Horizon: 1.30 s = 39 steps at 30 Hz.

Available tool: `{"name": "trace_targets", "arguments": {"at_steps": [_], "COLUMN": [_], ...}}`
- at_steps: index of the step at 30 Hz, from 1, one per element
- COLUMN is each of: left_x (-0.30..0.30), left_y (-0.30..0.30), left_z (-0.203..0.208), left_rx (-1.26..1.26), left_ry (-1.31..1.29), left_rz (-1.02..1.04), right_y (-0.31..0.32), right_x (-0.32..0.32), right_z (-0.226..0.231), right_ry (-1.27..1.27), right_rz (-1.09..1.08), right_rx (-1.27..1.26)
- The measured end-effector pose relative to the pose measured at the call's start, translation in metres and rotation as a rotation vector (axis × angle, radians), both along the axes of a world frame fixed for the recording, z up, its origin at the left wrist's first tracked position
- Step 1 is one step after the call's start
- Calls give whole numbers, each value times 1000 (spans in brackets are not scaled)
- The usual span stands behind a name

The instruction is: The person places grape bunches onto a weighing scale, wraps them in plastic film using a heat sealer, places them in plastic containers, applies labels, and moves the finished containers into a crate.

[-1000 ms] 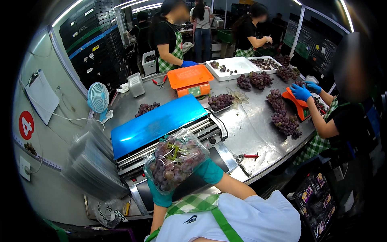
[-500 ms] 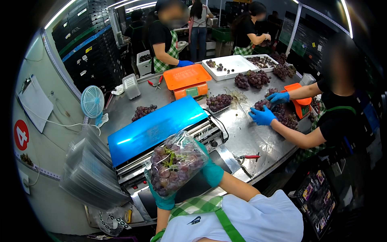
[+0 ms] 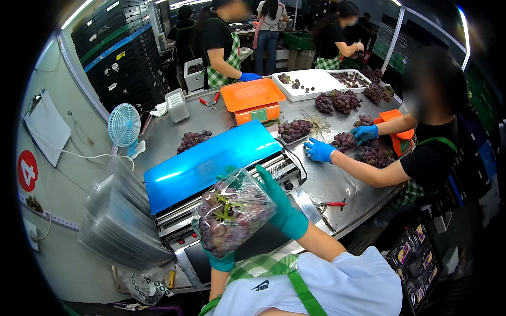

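A clear tray of purple grapes (image 3: 232, 218) with green stems, covered in shiny film, is tilted above the wrapping machine's front. My left hand (image 3: 219, 260), in a teal glove, holds it from beneath; the tray hides most of its fingers. Along the tray's right side, my right hand (image 3: 284, 208), also teal-gloved, has its fingers stretched out; whether it touches the film is hard to tell. Behind the tray is the wrapping machine (image 3: 211, 163) with a blue cover and metal rollers.
Stacked clear trays (image 3: 124, 221) stand left of the machine, below a blue fan (image 3: 124, 125). Red-handled snips (image 3: 334, 204) lie at the right. Farther back are an orange scale (image 3: 253, 100) and a white tray (image 3: 308, 84). A blue-gloved co-worker's hand (image 3: 319, 151) is near loose grape bunches (image 3: 345, 141).
My right hand has loosened from around the tray, and its fingers now extend upward beside it. The co-worker's nearer hand has moved left, away from the bunches. My view has shifted slightly.
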<state>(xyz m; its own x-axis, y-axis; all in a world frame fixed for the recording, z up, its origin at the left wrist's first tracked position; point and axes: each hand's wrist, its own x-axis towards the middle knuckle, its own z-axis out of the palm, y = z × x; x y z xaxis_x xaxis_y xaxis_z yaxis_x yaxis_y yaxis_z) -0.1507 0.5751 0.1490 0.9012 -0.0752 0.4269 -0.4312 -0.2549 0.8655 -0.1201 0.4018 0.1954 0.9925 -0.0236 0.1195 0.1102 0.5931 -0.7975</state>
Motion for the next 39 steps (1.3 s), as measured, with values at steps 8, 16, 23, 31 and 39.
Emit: {"name": "trace_targets", "arguments": {"at_steps": [8,16,23,31,39], "left_x": [3,3,-2,-7,-14], "left_y": [11,18,20,16,8], "left_z": [8,10,12,16,16], "left_rx": [-61,-60,-52,-44,-49], "left_ry": [29,32,29,31,37], "left_rz": [0,7,3,-5,-14], "right_y": [13,19,21,14,4], "right_x": [2,8,-16,-29,-40], "right_z": [4,-23,30,49,56], "right_ry": [209,222,327,386,444], "right_rz": [378,367,258,165,146], "right_rx": [611,600,453,371,413]}}
